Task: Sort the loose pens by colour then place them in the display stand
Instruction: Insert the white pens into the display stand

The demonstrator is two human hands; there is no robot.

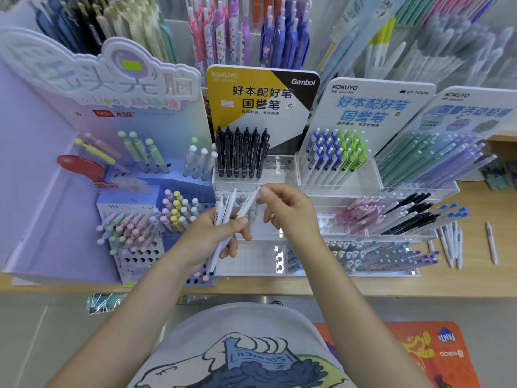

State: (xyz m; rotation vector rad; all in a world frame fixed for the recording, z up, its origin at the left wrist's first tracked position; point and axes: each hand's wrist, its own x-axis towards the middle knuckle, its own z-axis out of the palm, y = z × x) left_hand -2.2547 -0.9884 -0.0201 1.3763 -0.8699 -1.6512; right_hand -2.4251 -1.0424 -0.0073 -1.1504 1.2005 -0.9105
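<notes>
**Head view: a fanned bundle of white pens that could slip over the stand**

The left hand [216, 236] grips a loose bundle of white pens [223, 217], at least three, splayed like a fan in front of the clear display stand [253, 260]. The right hand [285, 212] pinches the top end of one white pen [249, 204] between thumb and fingertips, drawing it out of that bundle.

My judgement of the risks: the fan is held loosely, so tugging one pen may drag its neighbours free and drop them among the filled trays of the stand. All the held pens look alike in body colour, so a clip or tip colour could be misread and a pen slotted with the wrong group; I cannot make those out here.

Counts: six black pens [242, 152] stand upright behind the stand, under the yellow card [260, 93]. To the right of the stand, on the worktop [475, 278], lie about five loose white pens [451, 243] together and one single pen [491, 243] apart.
</notes>
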